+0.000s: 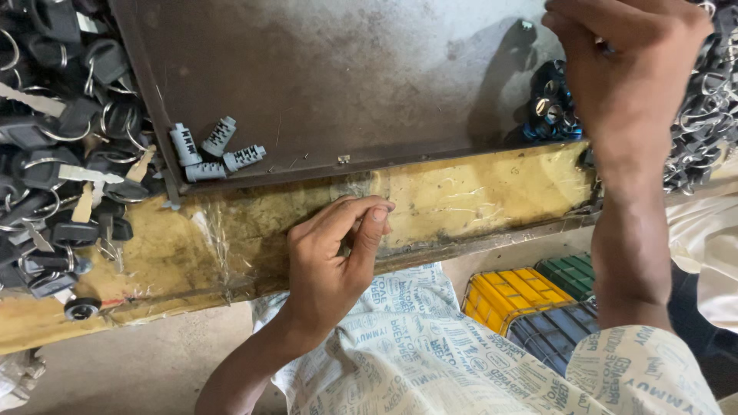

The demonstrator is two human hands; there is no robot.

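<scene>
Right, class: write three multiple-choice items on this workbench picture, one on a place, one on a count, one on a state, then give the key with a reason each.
1. Where do the small grey ribbed lock cylinders lie?
A. in the near left corner of the brown metal tray
B. on the yellow plastic crate
C. in the left hand

2. How many grey cylinders lie there?
A. one
B. four
C. nine

3. How is the right hand placed?
A. flat on the floor
B. reaching down at the far right of the tray, beside the heap of black keys with rings
C. gripping the crate

Key: 1 A, they sit in the tray corner; 2 B, four can be counted; 3 B, its fingers curl down there.
</scene>
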